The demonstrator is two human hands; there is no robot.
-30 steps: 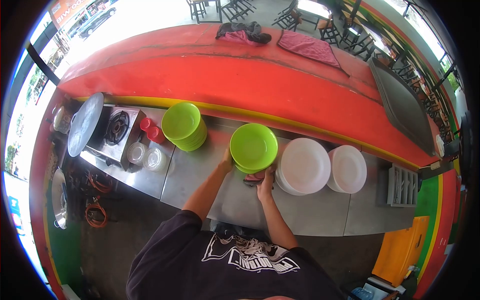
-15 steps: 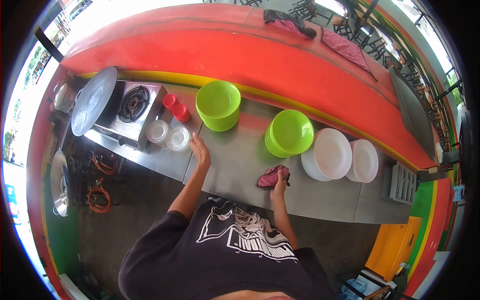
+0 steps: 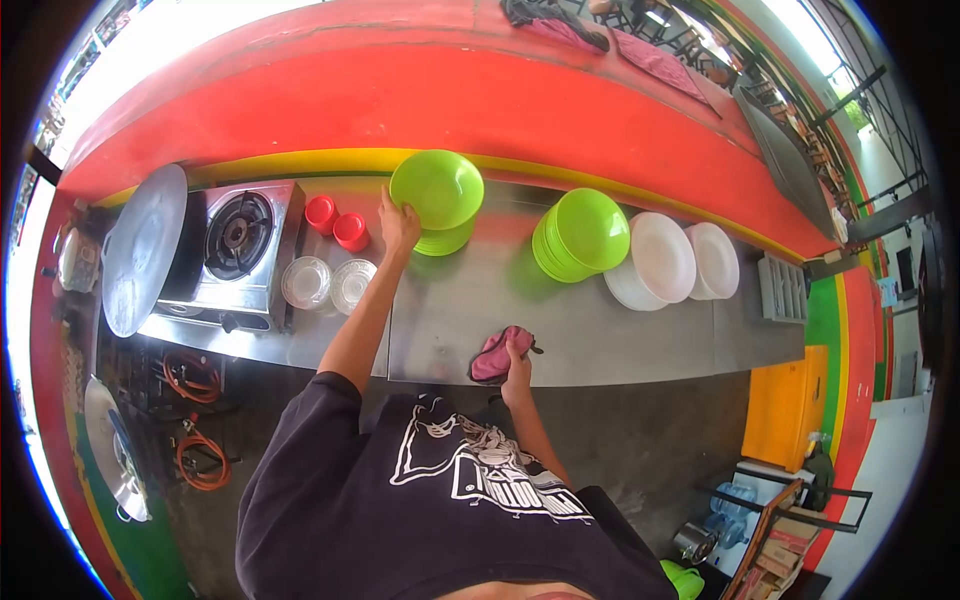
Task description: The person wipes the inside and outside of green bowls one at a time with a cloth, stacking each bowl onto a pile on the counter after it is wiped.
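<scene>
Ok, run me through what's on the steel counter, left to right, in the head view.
Round metal pan or lid, open stove burner, red containers, green bowl stack, second green bowl stack, white dish stack, second white dish stack, grey slotted tray.

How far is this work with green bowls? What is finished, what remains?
The green stack beside the white bowls stands untouched, so it looks placed. The left hand touches the other green stack; the right hand holds a pink cloth. Perhaps only that stack remains.
</scene>
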